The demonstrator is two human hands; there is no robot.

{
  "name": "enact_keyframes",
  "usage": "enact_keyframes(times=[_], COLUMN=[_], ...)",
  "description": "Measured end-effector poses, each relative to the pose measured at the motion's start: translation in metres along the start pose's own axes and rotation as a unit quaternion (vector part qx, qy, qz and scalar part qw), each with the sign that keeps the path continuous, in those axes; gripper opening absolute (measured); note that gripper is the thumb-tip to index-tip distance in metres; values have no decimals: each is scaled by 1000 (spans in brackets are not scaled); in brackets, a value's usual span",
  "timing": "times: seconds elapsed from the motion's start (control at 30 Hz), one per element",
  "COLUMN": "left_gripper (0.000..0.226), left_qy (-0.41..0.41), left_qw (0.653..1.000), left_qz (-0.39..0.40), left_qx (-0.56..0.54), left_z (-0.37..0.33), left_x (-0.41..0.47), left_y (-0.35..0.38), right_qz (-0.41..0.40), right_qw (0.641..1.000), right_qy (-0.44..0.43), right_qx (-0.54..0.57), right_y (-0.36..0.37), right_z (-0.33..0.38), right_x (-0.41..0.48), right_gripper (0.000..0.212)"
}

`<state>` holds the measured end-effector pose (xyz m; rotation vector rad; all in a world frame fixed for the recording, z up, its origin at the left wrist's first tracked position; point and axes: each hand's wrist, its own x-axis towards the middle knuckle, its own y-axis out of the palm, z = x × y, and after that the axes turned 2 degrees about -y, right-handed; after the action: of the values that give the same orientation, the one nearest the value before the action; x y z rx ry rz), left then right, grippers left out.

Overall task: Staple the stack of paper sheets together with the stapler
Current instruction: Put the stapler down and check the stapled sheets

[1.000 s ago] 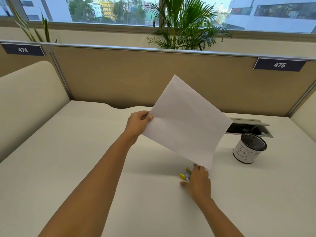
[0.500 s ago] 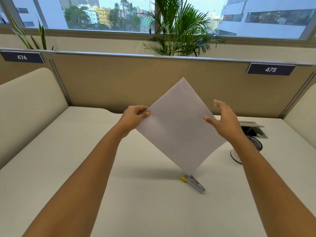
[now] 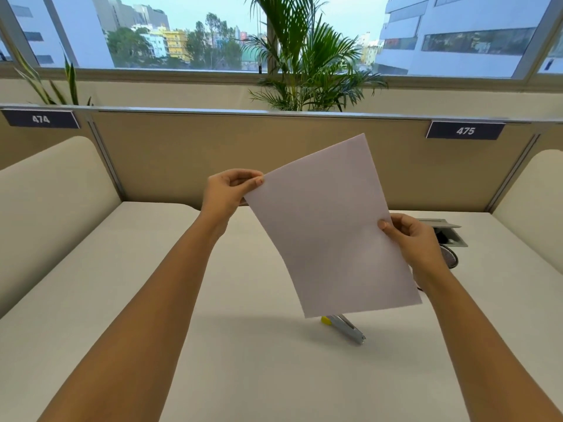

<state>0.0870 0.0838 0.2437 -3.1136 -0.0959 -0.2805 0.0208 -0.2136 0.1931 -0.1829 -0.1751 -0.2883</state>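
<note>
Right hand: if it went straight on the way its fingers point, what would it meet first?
The right hand pinches the paper stack's right edge, fingers pointing left across the sheets. Going straight on, it would meet the paper itself; beyond that, probably the left hand, though depth is unclear.

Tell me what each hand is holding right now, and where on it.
Both hold the paper stack: left hand pinches its upper-left corner, right hand its right edge. The stapler lies unheld on the desk.
</note>
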Motion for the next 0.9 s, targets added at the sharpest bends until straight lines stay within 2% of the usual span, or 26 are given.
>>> enact_keyframes(times=[0.13,0.23,0.43,0.7,0.9], left_gripper=[17,22,33,35,32], left_qy=[-9,0,15,48,59], left_qw=[994,987,985,986,987], left_qz=[-52,-39,-31,-27,-16], left_qx=[-98,-155,-167,-155,-151], left_z=[-15,-26,-46,-69,-80], left_x=[0,-3,-8,-6,-6], left_y=[13,25,50,66,70], right_qz=[-8,-23,-37,-50,-34], right_qw=[997,990,981,975,979], right_qy=[0,4,-5,-21,-47], right_qx=[77,139,189,215,193], right_y=[-7,-13,-23,-37,-46], right_z=[16,30,53,76,89], right_x=[-2,0,6,14,20], right_gripper=[9,8,10,21,10])
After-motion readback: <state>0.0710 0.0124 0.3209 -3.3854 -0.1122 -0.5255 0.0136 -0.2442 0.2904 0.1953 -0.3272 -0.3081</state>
